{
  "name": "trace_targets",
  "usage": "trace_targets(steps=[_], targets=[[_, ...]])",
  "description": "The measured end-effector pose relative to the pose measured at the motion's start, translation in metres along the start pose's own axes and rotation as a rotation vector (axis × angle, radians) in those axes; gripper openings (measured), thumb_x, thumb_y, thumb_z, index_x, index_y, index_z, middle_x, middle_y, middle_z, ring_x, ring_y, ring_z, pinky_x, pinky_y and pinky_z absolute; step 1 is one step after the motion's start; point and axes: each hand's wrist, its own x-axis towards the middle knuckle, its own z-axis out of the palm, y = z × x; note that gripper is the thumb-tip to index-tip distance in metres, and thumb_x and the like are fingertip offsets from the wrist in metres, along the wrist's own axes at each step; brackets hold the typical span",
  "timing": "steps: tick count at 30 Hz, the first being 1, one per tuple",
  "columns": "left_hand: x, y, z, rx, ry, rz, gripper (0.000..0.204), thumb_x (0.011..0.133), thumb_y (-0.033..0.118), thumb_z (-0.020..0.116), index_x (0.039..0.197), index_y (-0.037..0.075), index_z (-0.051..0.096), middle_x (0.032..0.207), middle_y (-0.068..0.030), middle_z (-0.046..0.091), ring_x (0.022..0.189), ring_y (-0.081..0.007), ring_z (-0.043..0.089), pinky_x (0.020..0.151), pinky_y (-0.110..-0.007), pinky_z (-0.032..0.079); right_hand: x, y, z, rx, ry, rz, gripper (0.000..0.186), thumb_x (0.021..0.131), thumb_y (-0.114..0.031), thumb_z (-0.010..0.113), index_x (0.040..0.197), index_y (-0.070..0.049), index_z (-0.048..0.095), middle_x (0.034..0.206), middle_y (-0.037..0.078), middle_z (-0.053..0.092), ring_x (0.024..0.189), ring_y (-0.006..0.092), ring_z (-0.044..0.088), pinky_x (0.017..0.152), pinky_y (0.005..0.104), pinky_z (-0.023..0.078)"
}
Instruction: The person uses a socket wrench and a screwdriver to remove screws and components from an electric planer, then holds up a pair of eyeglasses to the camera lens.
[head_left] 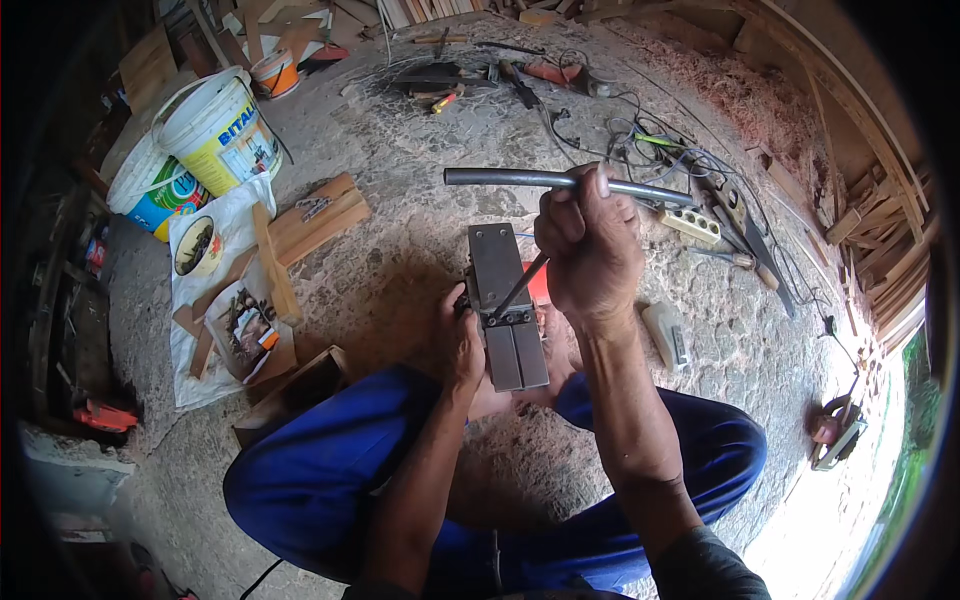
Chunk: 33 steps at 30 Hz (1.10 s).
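Note:
In front of my crossed legs, a power planer [497, 262] lies with its flat grey metal sole facing up. Along its left side, my left hand [463, 345] grips the body, fingers curled round the edge. My right hand [595, 240] is closed round a metal T-handle wrench [500, 178], whose long bar sticks out on both sides of the fist. A thin shaft slants from this fist down to the row of bolts [508, 318] across the planer's middle gap. Whether the shaft's tip sits in a bolt is too small to tell. Something red shows behind my right wrist.
Paint buckets [215, 130] stand at the far left beside a white sack [190, 340] bearing a bowl [200, 245] and wood pieces [320, 220]. Tangled cables [640, 150], a white power strip [690, 224] and a handsaw [765, 260] lie to the right. A pale block-shaped object [665, 335] sits near my right forearm.

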Motion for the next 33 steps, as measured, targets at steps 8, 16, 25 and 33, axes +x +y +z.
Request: trace_targets(steps=[8,16,25,33], targets=[[0.001,0.002,0.001,-0.051,0.008,-0.033,0.041,0.092,0.018,0.049,0.127,-0.002,0.055,0.120,-0.0175,0.061,0.114,-0.0285,0.058,0.102,-0.039,0.043,0.003,0.004,0.004,0.053,0.011,0.029,0.027,0.098,-0.030,0.064,0.088,-0.007,0.059,0.067,-0.005,0.044,0.054,0.0036,0.033,0.048,0.0219,0.024],[0.001,-0.005,0.000,-0.052,0.003,-0.021,0.041,0.093,0.018,0.049,0.128,-0.002,0.055,0.121,-0.0179,0.059,0.114,-0.0282,0.057,0.102,-0.039,0.043,0.011,0.008,0.001,0.095,-0.007,0.073,0.025,0.098,-0.029,0.064,0.091,-0.005,0.061,0.074,0.001,0.059,0.055,0.0042,0.039,0.047,0.0216,0.029],[0.001,-0.010,-0.001,-0.010,-0.011,-0.010,0.043,0.095,0.023,0.048,0.130,-0.002,0.053,0.125,-0.0186,0.057,0.119,-0.0302,0.055,0.105,-0.040,0.041,0.016,0.008,0.004,0.043,-0.113,0.110,0.034,0.099,-0.031,0.060,0.087,0.000,0.063,0.055,-0.001,0.043,0.046,0.0064,0.032,0.044,0.0237,0.025],[0.001,-0.002,-0.003,0.014,-0.025,-0.054,0.044,0.094,0.024,0.048,0.130,-0.003,0.053,0.127,-0.0192,0.056,0.121,-0.0309,0.054,0.106,-0.040,0.040,0.011,0.006,-0.002,-0.167,-0.235,0.093,0.031,0.105,-0.028,0.050,0.110,0.000,0.061,0.067,0.003,0.052,0.059,0.0115,0.047,0.056,0.0263,0.040]])
